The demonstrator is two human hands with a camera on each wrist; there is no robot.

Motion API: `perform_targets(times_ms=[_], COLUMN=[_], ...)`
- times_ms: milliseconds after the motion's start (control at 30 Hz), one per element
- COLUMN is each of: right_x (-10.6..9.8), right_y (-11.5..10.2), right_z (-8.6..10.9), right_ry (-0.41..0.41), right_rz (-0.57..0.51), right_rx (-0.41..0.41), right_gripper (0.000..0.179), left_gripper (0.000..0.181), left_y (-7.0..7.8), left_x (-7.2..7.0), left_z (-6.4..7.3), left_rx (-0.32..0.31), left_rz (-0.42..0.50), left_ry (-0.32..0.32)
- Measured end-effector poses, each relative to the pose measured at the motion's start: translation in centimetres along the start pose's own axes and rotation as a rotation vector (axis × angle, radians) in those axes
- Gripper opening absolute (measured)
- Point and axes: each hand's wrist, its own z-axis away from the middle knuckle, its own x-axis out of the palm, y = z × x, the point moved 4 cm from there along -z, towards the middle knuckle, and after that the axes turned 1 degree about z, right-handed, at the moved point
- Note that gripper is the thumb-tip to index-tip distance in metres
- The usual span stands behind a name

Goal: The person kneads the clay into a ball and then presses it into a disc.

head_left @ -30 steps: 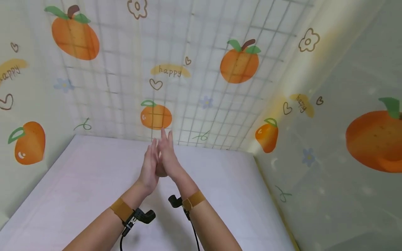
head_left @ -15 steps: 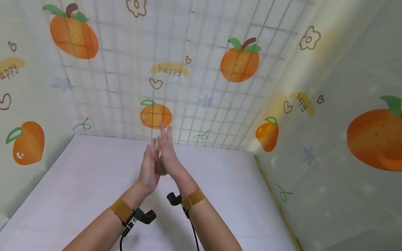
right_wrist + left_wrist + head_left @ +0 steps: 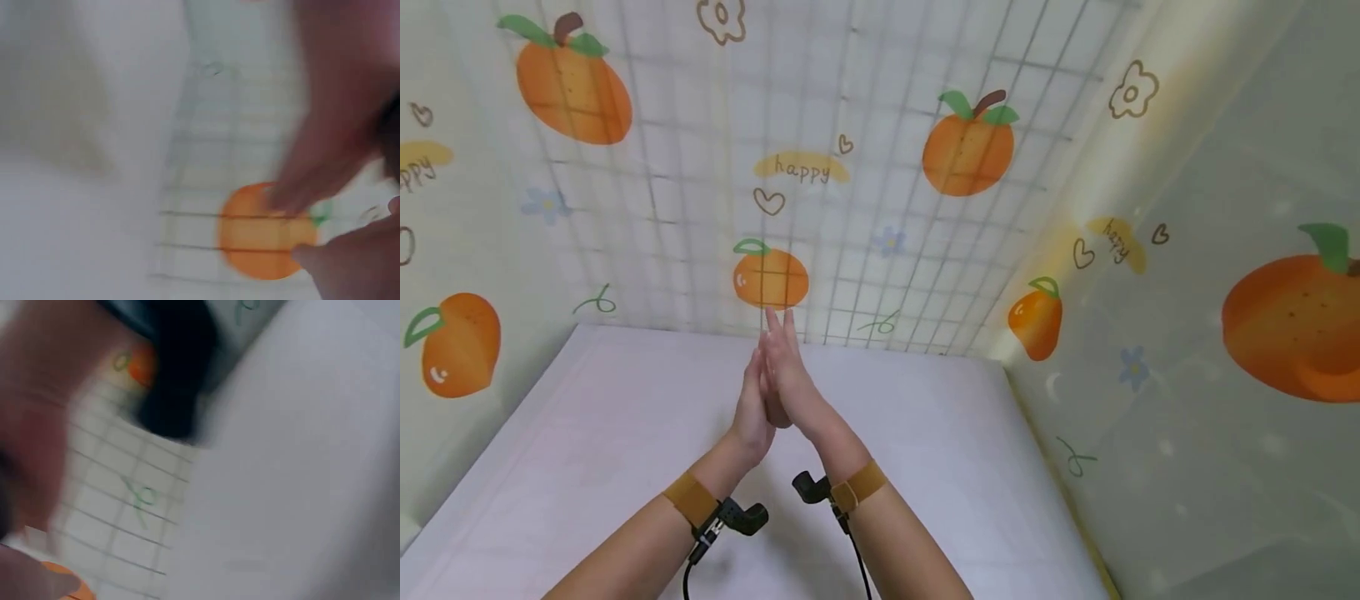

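In the head view both hands are raised over the white table surface, palms facing each other and fingers pointing away from me. Between the heels of the palms shows a small brown rounded lump (image 3: 780,414); most of it is hidden, and its kind is unclear. My left hand (image 3: 752,417) presses on it from the left with straight fingers. From the right, my right hand (image 3: 795,385) lies against it, its straight fingertips reaching slightly farther forward. Both wrist views are blurred; a dark edge of the lump (image 3: 390,134) appears at the right wrist view's border.
A white tabletop (image 3: 925,450) lies under the hands. Behind it stands a wire grid (image 3: 850,275) covered by a sheet printed with oranges. A similar printed sheet (image 3: 1172,450) hangs on the right. Each wrist wears a tan strap with a small black camera (image 3: 745,517) and cable.
The right hand slid slightly forward along the left, then back toward me and a little left. The left hand stays almost in place. The brown lump remains between the palms.
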Motion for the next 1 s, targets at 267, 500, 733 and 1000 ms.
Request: perform_targets(times_ms=[267,500,733,1000], right_x=[1.1,0.5,0.0,1.9], right_y=[3.1,-0.8,1.8,0.8], right_z=[2.0,1.3,0.8,3.0], right_ry=[-0.044,-0.038,0.015,-0.053], right_rz=[-0.075,-0.011,0.044,-0.043], right_rx=[0.065,-0.046,0.02,-0.03], right_gripper=[0.06,0.066,0.066,0.067], left_gripper=[0.071,0.075,0.075,0.078], left_y=[2.8,1.2,1.4,1.9], left_x=[-0.5,-0.1,0.6,-0.8], left_z=[-0.3,-0.2,1.0,0.4], left_rx=[0.092,0.035,0.05,0.012], left_rz=[-0.131,-0.055,-0.072,-0.014], left_ry=[-0.002,-0.028,-0.071,-0.006])
